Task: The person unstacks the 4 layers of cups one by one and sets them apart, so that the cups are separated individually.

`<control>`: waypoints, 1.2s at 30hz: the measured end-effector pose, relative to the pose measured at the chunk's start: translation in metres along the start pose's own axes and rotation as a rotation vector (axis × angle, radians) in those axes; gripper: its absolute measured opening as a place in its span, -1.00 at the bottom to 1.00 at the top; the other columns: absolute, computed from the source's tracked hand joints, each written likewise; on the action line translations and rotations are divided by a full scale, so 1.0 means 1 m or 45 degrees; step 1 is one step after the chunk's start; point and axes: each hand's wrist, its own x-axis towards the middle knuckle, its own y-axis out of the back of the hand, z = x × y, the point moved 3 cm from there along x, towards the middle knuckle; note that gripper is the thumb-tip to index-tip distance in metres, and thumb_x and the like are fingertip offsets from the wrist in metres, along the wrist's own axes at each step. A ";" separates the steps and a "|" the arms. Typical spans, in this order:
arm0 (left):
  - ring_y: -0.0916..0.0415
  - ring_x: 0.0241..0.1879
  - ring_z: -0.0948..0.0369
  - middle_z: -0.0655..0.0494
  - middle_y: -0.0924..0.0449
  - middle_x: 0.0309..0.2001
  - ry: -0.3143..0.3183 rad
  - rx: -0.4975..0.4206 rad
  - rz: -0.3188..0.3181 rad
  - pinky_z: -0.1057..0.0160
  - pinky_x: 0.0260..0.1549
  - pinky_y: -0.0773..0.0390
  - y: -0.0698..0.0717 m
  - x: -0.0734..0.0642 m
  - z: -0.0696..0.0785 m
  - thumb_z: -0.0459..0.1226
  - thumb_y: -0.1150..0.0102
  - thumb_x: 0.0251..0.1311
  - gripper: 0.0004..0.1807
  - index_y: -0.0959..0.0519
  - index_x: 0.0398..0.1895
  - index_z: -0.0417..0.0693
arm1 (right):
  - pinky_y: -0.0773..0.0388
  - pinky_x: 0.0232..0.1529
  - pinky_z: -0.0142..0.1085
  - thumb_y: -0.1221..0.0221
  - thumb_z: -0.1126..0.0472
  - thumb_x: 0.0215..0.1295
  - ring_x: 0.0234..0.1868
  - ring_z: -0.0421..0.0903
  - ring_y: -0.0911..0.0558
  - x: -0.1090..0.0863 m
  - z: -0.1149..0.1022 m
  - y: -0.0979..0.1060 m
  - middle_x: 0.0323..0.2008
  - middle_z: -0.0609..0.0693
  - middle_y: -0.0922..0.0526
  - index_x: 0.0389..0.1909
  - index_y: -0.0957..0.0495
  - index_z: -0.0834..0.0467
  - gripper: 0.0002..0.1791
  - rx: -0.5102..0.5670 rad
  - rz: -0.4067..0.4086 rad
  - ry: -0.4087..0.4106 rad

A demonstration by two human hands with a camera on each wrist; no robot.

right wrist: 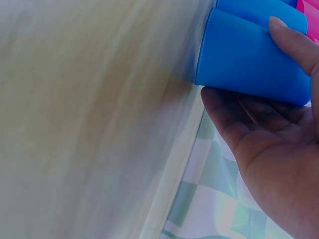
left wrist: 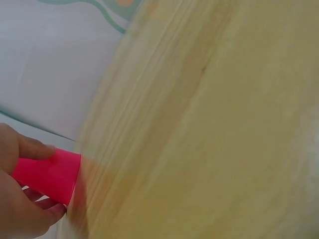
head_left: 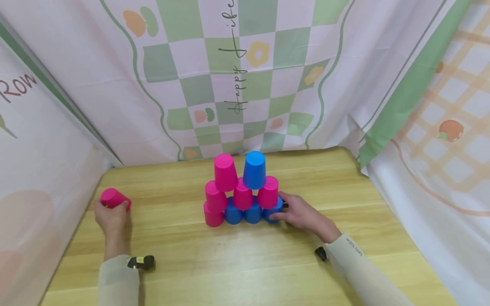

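My left hand (head_left: 111,223) grips a pink cup (head_left: 113,198) near the table's left edge, the cup tilted over. In the left wrist view, thumb and fingers lie on either side of this pink cup (left wrist: 52,174), its rim close to the wood. On the right, my right hand (head_left: 302,216) holds the rightmost blue cup (head_left: 270,215) of a stack's bottom row. The right wrist view has the thumb along one side of that blue cup (right wrist: 249,57) and the fingers along the other. All stacked cups stand upside down.
The bottom row has a pink cup (head_left: 213,214) left of three blue ones. Above sit three pink cups, topped by a pink cup (head_left: 226,172) and a blue cup (head_left: 254,170) slightly apart. Printed curtains (head_left: 245,85) surround the wooden table (head_left: 237,272).
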 end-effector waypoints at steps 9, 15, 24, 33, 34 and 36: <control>-0.02 0.49 0.07 -0.07 -0.07 0.49 -0.025 -0.063 0.014 0.14 0.44 -0.11 0.001 -0.003 0.001 -0.50 -0.16 0.10 -0.10 0.00 0.50 0.01 | -0.59 0.11 -0.14 -0.38 -0.07 0.15 0.01 -0.19 -0.62 0.000 -0.003 -0.001 0.05 -0.19 -0.63 0.18 -0.45 -0.13 -0.43 0.026 -0.019 -0.011; -0.03 0.47 0.14 -0.03 -0.05 0.49 -0.109 -0.105 0.033 0.17 0.41 -0.19 0.001 -0.008 0.010 -0.55 -0.06 0.11 -0.09 0.04 0.52 0.05 | -0.60 0.08 -0.16 -0.37 -0.04 0.17 -0.01 -0.19 -0.63 0.001 -0.004 0.000 0.04 -0.19 -0.63 0.17 -0.45 -0.12 -0.45 0.036 -0.020 0.005; -0.09 0.42 0.13 -0.05 -0.05 0.45 -0.222 -0.053 0.076 0.19 0.38 -0.25 0.000 -0.021 0.024 -0.54 -0.09 0.07 -0.09 0.01 0.51 -0.02 | -0.60 0.09 -0.18 -0.37 -0.02 0.17 -0.01 -0.22 -0.62 0.001 -0.003 0.000 0.04 -0.23 -0.62 0.17 -0.45 -0.14 -0.46 0.041 -0.021 -0.031; 0.13 0.49 0.06 -0.06 0.04 0.47 -0.411 0.095 0.133 0.16 0.44 -0.02 0.002 -0.039 0.050 -0.38 -0.09 0.13 -0.17 -0.03 0.50 -0.03 | -0.58 0.12 -0.10 -0.39 -0.01 0.15 0.00 -0.16 -0.62 0.000 -0.002 0.001 0.04 -0.16 -0.63 0.17 -0.46 -0.10 -0.44 0.012 0.001 -0.017; 0.20 0.51 0.06 -0.06 0.07 0.49 -0.430 0.091 0.131 0.18 0.45 0.04 0.002 -0.041 0.053 -0.37 -0.09 0.15 -0.18 -0.04 0.50 -0.04 | -0.57 0.12 -0.09 -0.39 -0.02 0.15 0.00 -0.16 -0.62 0.000 -0.002 0.001 0.04 -0.16 -0.63 0.17 -0.45 -0.09 -0.44 0.010 0.001 -0.018; 0.21 0.52 0.10 -0.02 0.09 0.51 -0.442 0.091 0.118 0.21 0.45 0.05 0.001 -0.045 0.059 -0.33 -0.08 0.20 -0.21 -0.03 0.50 -0.02 | -0.57 0.13 -0.08 -0.39 -0.02 0.14 0.01 -0.16 -0.62 -0.001 -0.002 0.001 0.04 -0.16 -0.63 0.17 -0.45 -0.10 -0.43 0.008 0.002 -0.024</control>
